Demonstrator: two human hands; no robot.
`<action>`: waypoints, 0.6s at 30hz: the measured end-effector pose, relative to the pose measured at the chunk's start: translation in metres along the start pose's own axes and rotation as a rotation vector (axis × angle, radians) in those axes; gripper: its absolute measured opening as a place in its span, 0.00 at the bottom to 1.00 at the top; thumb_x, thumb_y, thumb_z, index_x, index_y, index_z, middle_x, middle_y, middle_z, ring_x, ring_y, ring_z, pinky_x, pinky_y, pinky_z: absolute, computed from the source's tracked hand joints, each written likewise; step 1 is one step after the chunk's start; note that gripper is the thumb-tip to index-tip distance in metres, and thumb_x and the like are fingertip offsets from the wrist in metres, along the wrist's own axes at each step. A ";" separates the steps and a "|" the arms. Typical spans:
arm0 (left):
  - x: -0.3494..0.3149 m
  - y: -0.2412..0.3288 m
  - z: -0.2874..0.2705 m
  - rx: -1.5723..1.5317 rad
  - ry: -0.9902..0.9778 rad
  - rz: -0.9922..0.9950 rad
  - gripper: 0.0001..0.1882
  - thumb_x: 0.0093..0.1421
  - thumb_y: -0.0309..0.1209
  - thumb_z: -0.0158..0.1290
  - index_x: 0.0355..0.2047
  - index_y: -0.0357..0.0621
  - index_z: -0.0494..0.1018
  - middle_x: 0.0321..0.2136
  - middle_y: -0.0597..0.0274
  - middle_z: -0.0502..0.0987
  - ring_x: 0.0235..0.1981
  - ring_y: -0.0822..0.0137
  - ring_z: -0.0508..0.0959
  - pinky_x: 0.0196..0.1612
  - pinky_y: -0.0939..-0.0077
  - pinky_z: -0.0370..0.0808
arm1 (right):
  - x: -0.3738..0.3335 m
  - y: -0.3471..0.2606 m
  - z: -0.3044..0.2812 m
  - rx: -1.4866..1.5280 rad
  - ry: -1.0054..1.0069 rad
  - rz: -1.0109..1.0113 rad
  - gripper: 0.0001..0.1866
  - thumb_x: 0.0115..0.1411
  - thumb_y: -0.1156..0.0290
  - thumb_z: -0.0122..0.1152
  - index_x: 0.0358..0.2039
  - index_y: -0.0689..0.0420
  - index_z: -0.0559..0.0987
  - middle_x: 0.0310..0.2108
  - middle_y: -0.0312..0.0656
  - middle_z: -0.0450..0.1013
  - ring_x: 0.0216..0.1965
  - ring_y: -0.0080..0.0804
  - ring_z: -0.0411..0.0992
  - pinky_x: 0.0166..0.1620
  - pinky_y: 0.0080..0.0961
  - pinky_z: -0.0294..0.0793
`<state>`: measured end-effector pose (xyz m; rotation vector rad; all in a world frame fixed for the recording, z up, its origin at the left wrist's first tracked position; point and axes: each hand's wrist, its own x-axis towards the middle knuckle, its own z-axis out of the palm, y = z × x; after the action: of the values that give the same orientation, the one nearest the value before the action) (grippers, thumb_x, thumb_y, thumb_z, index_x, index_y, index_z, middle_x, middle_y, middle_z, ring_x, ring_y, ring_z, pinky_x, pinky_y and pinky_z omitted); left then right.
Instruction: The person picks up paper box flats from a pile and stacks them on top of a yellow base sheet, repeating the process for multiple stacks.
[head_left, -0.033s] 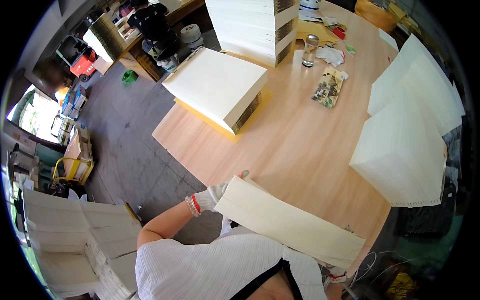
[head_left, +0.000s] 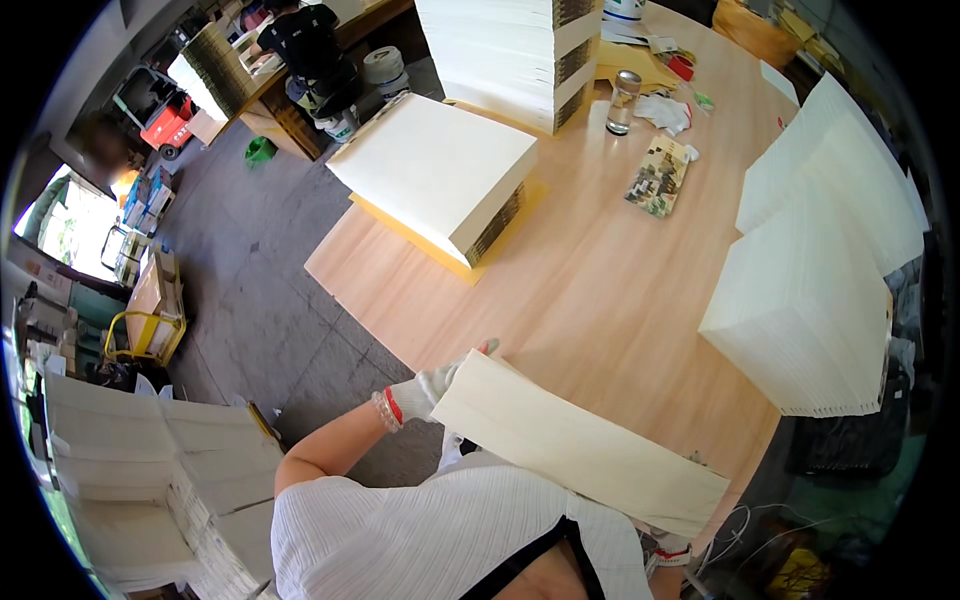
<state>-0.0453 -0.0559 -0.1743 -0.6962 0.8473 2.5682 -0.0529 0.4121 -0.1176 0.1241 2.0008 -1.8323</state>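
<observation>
You hold 1 long cream card sheet over the wooden table. Your gloved left hand grips its end tight; your right hand hides under it, so I cannot tell. Next, keep it flat.

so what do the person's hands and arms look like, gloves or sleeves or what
The left hand wears a white knitted work glove with a red band at the wrist cuff. The left forearm is bare; a white ribbed short-sleeved top covers the shoulder. Of the right hand only a bit shows at the lower edge: a white glove with the same red trim.

Bottle behind booklet (on table)
</observation>
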 end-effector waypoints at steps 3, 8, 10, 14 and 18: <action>-0.003 0.005 0.007 0.346 -0.100 0.201 0.09 0.60 0.38 0.47 0.38 0.53 0.61 0.29 0.66 0.72 0.29 0.71 0.74 0.29 0.75 0.70 | 0.002 -0.002 -0.001 -0.051 -0.002 -0.012 0.25 0.49 0.70 0.56 0.49 0.60 0.66 0.44 0.41 0.67 0.46 0.32 0.65 0.51 0.30 0.65; 0.001 0.014 0.013 1.119 -0.435 0.738 0.29 0.54 0.35 0.54 0.54 0.46 0.56 0.41 0.61 0.70 0.41 0.67 0.71 0.42 0.71 0.69 | 0.006 -0.004 0.003 -0.137 0.014 -0.056 0.26 0.47 0.71 0.57 0.49 0.60 0.66 0.43 0.42 0.67 0.45 0.33 0.66 0.50 0.31 0.65; -0.029 0.040 0.038 1.130 -0.533 0.741 0.40 0.45 0.28 0.60 0.56 0.42 0.52 0.47 0.59 0.65 0.53 0.64 0.63 0.54 0.69 0.62 | 0.011 -0.010 0.005 -0.148 0.012 -0.076 0.26 0.47 0.72 0.57 0.48 0.60 0.67 0.43 0.42 0.67 0.45 0.33 0.66 0.50 0.31 0.65; -0.032 0.083 0.062 0.935 -0.362 0.324 0.46 0.35 0.15 0.57 0.57 0.40 0.49 0.50 0.55 0.63 0.53 0.65 0.63 0.54 0.69 0.62 | 0.022 -0.038 0.025 -0.080 0.070 -0.111 0.26 0.45 0.73 0.58 0.48 0.61 0.67 0.42 0.43 0.68 0.44 0.33 0.66 0.49 0.31 0.66; -0.054 0.169 0.094 0.911 -0.068 0.135 0.39 0.38 0.20 0.54 0.54 0.38 0.54 0.39 0.56 0.71 0.44 0.66 0.69 0.44 0.72 0.68 | 0.040 -0.087 0.079 0.252 0.146 -0.064 0.23 0.46 0.73 0.55 0.45 0.63 0.68 0.39 0.43 0.69 0.40 0.34 0.68 0.44 0.29 0.69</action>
<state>-0.1111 -0.1350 -0.0016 -0.2617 1.8745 1.9391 -0.0994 0.3156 -0.0539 0.2784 1.8769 -2.1679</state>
